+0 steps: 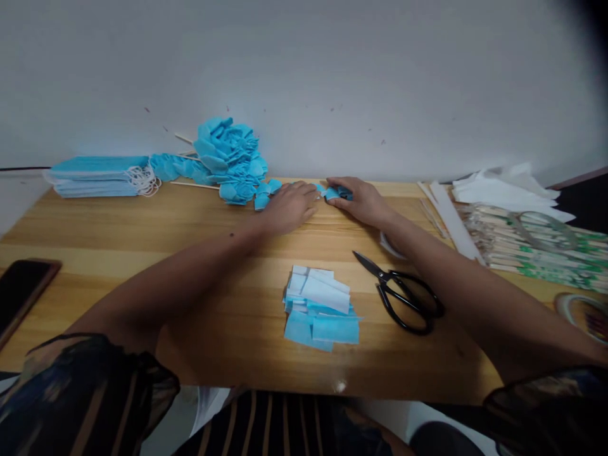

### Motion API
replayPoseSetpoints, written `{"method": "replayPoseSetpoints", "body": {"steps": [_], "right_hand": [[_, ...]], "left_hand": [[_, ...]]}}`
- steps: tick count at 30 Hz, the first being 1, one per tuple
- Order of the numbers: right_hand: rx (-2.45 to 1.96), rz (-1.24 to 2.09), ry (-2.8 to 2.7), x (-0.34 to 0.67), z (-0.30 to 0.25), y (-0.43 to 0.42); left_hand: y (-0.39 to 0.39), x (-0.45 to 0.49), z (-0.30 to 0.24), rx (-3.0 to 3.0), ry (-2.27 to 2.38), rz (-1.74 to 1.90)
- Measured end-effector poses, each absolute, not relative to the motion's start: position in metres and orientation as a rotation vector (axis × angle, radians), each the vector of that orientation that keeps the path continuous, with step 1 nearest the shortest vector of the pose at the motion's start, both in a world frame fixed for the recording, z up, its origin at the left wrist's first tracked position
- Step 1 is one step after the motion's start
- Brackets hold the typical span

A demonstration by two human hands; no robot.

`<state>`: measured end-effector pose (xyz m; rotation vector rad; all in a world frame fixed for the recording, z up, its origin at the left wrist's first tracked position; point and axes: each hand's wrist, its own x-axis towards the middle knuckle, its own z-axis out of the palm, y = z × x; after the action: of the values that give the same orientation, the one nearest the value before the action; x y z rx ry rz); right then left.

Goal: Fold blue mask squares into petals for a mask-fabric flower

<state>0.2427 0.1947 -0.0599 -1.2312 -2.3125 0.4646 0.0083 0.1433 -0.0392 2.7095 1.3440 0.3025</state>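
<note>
My left hand (291, 206) lies palm down near the back edge of the table, its fingers stretched over small blue fabric scraps (261, 197). To its right, my right hand (361, 201) curls thumb and fingers around a bunch of blue scraps (338, 192). Part of that bunch is hidden under the fingers. Just left of my left hand rest blue fabric flowers (228, 152) on thin wooden sticks. Closer to me lies a loose pile of cut blue and white mask pieces (320, 307). Black-handled scissors (399, 291) lie beside it, blades pointing away to the left.
A stack of blue masks (97, 176) sits at the back left, and a phone (26, 294) at the left edge. On the right are white sheets (508, 183), packaged wooden chopsticks (546, 250), a white strip (456, 221) and tape rolls (582, 313). A wall borders the table behind.
</note>
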Motion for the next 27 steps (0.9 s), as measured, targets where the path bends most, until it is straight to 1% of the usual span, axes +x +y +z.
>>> {"method": "replayPoseSetpoints", "body": {"steps": [6, 9, 12, 17, 21, 27], "right_hand": [[-1.171, 0.490, -2.353, 0.243, -0.059, 0.196], [-1.103, 0.510, -2.386, 0.240, -0.058, 0.195], [-1.030, 0.524, -2.433, 0.237, -0.051, 0.194], [-0.905, 0.432, -2.503, 0.216, -0.030, 0.196], [-0.750, 0.410, -2.644, 0.180, -0.022, 0.200], [-0.653, 0.387, -2.749, 0.141, -0.030, 0.211]], "left_hand": [[0.147, 0.002, -0.040, 2.722, 1.298, 0.279], [0.143, -0.002, -0.038, 2.729, 1.279, 0.339], [0.123, -0.008, -0.030, 2.776, 1.212, 0.395], [0.070, -0.024, -0.014, 2.816, 1.020, 0.272], [0.051, -0.039, -0.024, 2.767, 1.039, 0.312], [0.061, -0.063, -0.046, 2.695, 1.205, 0.484]]}}
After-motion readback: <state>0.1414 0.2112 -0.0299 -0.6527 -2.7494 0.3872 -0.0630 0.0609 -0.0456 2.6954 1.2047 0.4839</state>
